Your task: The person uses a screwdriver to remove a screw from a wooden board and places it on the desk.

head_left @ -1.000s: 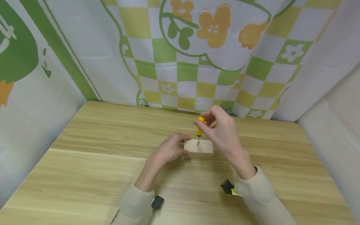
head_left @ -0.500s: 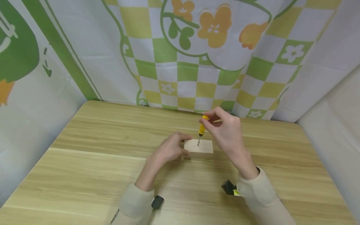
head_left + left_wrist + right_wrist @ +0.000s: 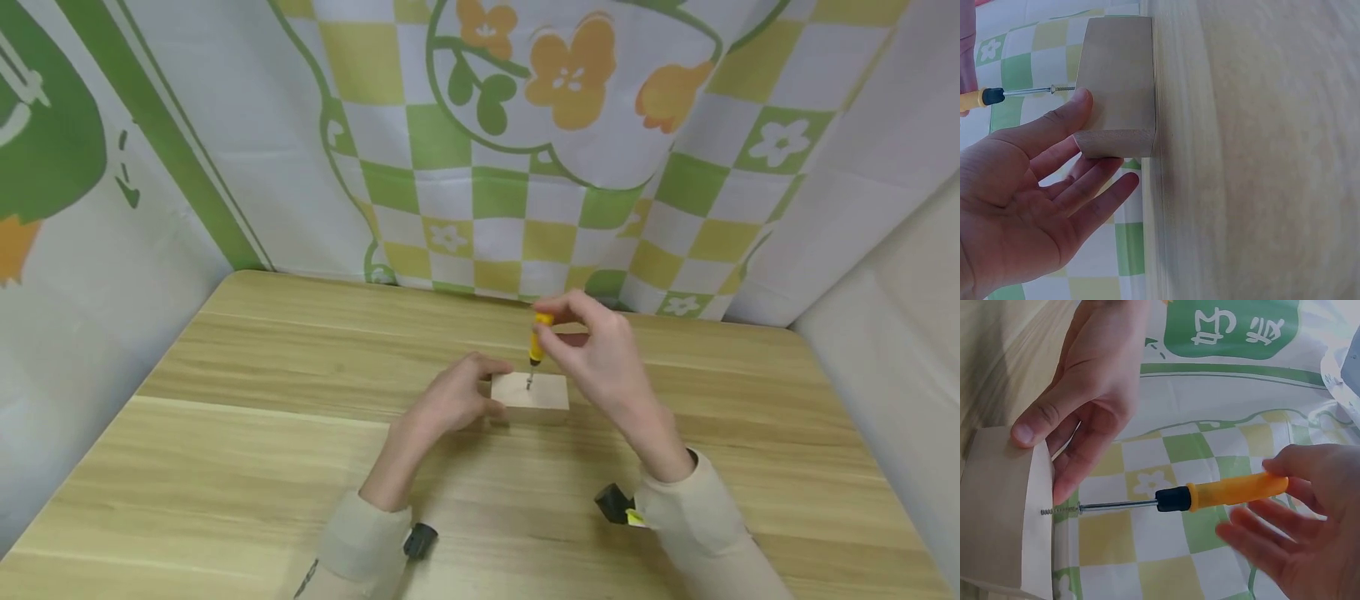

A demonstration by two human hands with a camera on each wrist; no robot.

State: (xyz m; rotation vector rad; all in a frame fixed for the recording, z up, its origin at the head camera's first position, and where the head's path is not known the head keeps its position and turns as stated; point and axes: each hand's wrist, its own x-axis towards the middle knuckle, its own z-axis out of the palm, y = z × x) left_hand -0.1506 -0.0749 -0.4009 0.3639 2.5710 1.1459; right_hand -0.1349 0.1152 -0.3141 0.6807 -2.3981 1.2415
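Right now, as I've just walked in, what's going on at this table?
A person's right hand holds a yellow-handled screwdriver with a black collar, its metal tip at the head of a small metal screw. The screw stands in the top face of a pale rectangular wooden block, with much of its threaded length exposed. The left hand grips one end of the block, which rests on the wood-grain table.

The table (image 3: 247, 483) has a pale, streaked wood-grain top with rounded far corners. A block (image 3: 546, 400) rests directly on it, about midway across its width.
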